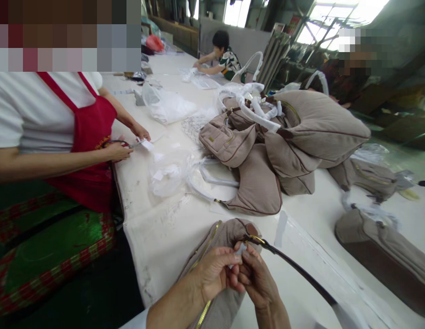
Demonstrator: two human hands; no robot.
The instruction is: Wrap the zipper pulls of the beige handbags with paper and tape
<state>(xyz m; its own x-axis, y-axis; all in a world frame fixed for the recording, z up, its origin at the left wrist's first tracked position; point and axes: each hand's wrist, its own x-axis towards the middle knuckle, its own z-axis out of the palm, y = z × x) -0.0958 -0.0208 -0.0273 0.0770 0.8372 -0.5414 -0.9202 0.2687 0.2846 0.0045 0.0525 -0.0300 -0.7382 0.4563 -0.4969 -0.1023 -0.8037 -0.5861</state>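
A taupe ribbed bag (229, 228) with gold zippers lies on the table right under my hands. My left hand (217, 272) and my right hand (257, 276) meet above it, fingertips pinched together on a small whitish piece (240, 249); whether it is paper, tape or plastic I cannot tell. Close by, a gold ring (256, 239) joins the bag's brown end tab to a dark brown strap (301, 269). That strap runs to the lower right, where a pale wrapping covers its end. My palms hide part of the bag.
Taupe bags (322, 123) with white-wrapped handles are heaped ahead, and another bag (384, 256) lies at right. Plastic bags (171, 171) are on the white table (157, 256). At left a person in a red apron (94, 121) holds scissors; another person (229, 61) leans over the far end.
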